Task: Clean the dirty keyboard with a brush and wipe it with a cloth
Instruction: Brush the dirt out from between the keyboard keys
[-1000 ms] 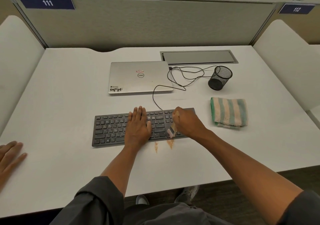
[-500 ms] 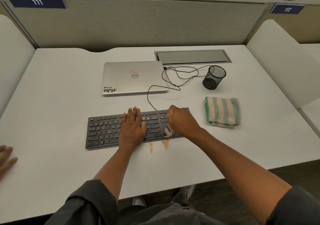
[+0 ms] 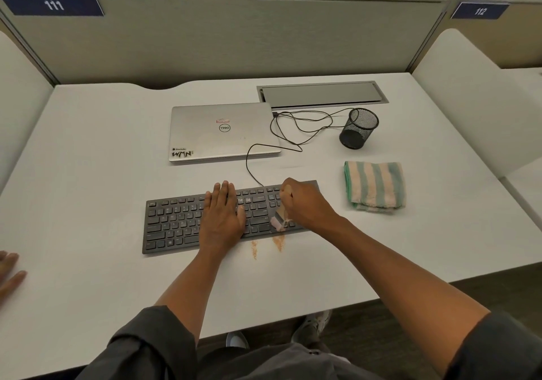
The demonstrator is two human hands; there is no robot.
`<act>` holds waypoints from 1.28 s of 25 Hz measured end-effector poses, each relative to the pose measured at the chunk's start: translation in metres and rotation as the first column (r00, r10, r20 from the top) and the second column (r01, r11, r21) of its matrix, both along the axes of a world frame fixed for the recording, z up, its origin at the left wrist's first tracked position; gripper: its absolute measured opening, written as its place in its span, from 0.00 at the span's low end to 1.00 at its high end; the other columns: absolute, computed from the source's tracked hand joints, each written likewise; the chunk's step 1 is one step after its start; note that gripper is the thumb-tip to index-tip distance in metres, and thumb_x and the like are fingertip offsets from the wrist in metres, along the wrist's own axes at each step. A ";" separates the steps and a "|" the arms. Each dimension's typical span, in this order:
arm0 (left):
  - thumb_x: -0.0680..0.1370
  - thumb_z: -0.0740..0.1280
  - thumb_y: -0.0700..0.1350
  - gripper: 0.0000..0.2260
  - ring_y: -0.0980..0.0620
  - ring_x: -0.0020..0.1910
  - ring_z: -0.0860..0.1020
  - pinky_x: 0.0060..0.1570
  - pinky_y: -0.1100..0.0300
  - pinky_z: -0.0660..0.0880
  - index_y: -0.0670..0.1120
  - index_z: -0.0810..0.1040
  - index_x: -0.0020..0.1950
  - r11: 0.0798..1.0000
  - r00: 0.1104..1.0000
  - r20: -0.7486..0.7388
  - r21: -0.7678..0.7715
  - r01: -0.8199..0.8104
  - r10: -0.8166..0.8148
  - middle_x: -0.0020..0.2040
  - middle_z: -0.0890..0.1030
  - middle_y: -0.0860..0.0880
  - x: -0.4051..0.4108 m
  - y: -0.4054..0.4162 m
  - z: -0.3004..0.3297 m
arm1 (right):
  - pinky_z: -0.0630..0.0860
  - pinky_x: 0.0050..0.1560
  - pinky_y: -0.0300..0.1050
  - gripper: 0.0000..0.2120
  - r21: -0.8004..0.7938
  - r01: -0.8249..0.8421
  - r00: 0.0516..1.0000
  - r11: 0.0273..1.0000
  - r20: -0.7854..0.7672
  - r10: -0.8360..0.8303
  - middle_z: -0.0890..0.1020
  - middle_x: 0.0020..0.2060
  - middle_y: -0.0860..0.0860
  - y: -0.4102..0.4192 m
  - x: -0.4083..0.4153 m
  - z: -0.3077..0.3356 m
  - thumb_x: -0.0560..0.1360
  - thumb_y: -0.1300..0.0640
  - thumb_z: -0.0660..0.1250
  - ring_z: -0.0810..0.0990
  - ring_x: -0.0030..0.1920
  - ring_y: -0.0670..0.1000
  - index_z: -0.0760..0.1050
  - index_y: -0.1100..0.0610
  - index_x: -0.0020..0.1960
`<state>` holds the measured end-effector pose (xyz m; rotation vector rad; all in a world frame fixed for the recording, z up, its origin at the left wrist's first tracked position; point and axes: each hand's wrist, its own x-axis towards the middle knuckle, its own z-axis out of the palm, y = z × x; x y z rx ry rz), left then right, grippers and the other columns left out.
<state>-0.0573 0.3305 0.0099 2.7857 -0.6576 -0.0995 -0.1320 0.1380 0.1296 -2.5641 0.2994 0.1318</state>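
A dark grey keyboard lies on the white desk in front of me. My left hand rests flat on its middle keys, fingers straight. My right hand grips a small brush, whose pale bristles touch the keys near the keyboard's right front edge. Two streaks of orange-brown dust lie on the desk just in front of the keyboard. A folded green-and-cream striped cloth sits to the right of the keyboard, apart from both hands.
A shut silver laptop lies behind the keyboard, with a black cable looping to the right. A black mesh cup stands at the back right. Another person's hand rests at the desk's left edge.
The brush has swept a little toward the keyboard's front edge. My left hand stays pressed on the keys. The camera view has shifted slightly.
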 end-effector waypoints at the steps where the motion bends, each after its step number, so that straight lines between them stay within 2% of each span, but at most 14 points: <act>1: 0.79 0.41 0.56 0.34 0.46 0.82 0.49 0.80 0.49 0.42 0.41 0.52 0.83 1.000 1.000 0.004 -0.002 -0.001 0.001 0.83 0.54 0.43 0.000 0.000 0.000 | 0.77 0.41 0.51 0.08 -0.020 0.011 1.000 1.000 -0.005 -0.011 0.80 0.40 0.55 -0.001 -0.001 0.001 0.81 0.57 0.55 0.79 0.40 0.57 0.72 0.57 0.48; 4: 0.79 0.40 0.56 0.35 0.45 0.82 0.50 0.80 0.48 0.43 0.41 0.53 0.82 1.000 1.000 0.008 -0.009 0.001 -0.001 0.82 0.55 0.42 0.001 0.000 0.000 | 0.74 0.40 0.49 0.08 -0.075 0.049 0.998 0.996 0.032 -0.046 0.80 0.39 0.56 -0.005 -0.002 0.005 0.81 0.57 0.55 0.78 0.39 0.57 0.72 0.58 0.50; 6: 0.79 0.40 0.56 0.35 0.45 0.82 0.51 0.80 0.48 0.43 0.40 0.54 0.82 1.000 1.000 0.013 -0.013 0.003 -0.003 0.82 0.56 0.42 0.000 0.000 0.000 | 0.74 0.40 0.49 0.09 -0.014 0.067 0.996 0.998 0.056 -0.066 0.80 0.40 0.55 -0.006 -0.004 0.005 0.81 0.57 0.54 0.78 0.39 0.56 0.72 0.58 0.49; 11: 0.79 0.40 0.56 0.35 0.44 0.82 0.52 0.80 0.47 0.45 0.40 0.55 0.82 1.000 1.000 0.015 -0.023 0.005 -0.005 0.82 0.56 0.41 0.000 0.001 0.000 | 0.73 0.40 0.47 0.09 -0.098 0.041 0.999 0.994 -0.022 -0.044 0.81 0.44 0.57 -0.003 -0.010 -0.004 0.80 0.61 0.56 0.79 0.43 0.57 0.74 0.63 0.51; 16: 0.79 0.41 0.56 0.35 0.44 0.82 0.52 0.80 0.46 0.45 0.40 0.54 0.82 1.000 1.000 0.014 -0.023 0.004 -0.004 0.82 0.56 0.41 0.000 0.001 0.000 | 0.72 0.38 0.45 0.12 0.041 0.137 0.983 0.990 0.121 -0.141 0.80 0.39 0.55 -0.004 -0.008 0.004 0.81 0.58 0.53 0.78 0.39 0.53 0.74 0.61 0.49; 20: 0.79 0.40 0.57 0.35 0.44 0.82 0.51 0.80 0.46 0.46 0.40 0.54 0.82 1.000 1.000 0.009 -0.016 0.005 -0.004 0.82 0.56 0.42 0.000 0.001 0.000 | 0.71 0.37 0.45 0.11 -0.021 0.072 0.997 0.997 0.017 -0.072 0.79 0.38 0.54 0.001 -0.016 -0.007 0.81 0.57 0.53 0.77 0.39 0.55 0.72 0.58 0.45; 25: 0.79 0.40 0.57 0.35 0.45 0.82 0.50 0.80 0.47 0.44 0.40 0.53 0.82 1.000 1.000 0.005 -0.008 0.003 -0.003 0.82 0.55 0.42 0.000 0.001 0.000 | 0.74 0.37 0.48 0.12 0.032 0.125 0.987 0.992 0.100 -0.127 0.80 0.38 0.55 -0.003 -0.014 0.003 0.81 0.59 0.52 0.78 0.38 0.53 0.73 0.61 0.48; 30: 0.79 0.39 0.57 0.35 0.45 0.82 0.50 0.80 0.48 0.44 0.41 0.53 0.82 1.000 1.000 0.006 0.003 -0.001 0.001 0.82 0.55 0.42 0.001 0.000 0.000 | 0.75 0.40 0.48 0.12 -0.053 0.060 0.998 0.997 0.022 -0.059 0.80 0.38 0.56 0.003 -0.021 -0.001 0.80 0.59 0.53 0.78 0.39 0.56 0.74 0.61 0.47; 32: 0.79 0.39 0.57 0.35 0.45 0.82 0.50 0.80 0.48 0.44 0.41 0.52 0.83 1.000 1.000 -0.001 0.003 0.001 -0.001 0.82 0.55 0.43 0.001 0.000 0.000 | 0.75 0.40 0.48 0.12 -0.029 0.076 0.996 0.997 0.040 -0.075 0.80 0.38 0.55 0.003 -0.019 0.001 0.80 0.58 0.53 0.78 0.39 0.55 0.74 0.60 0.47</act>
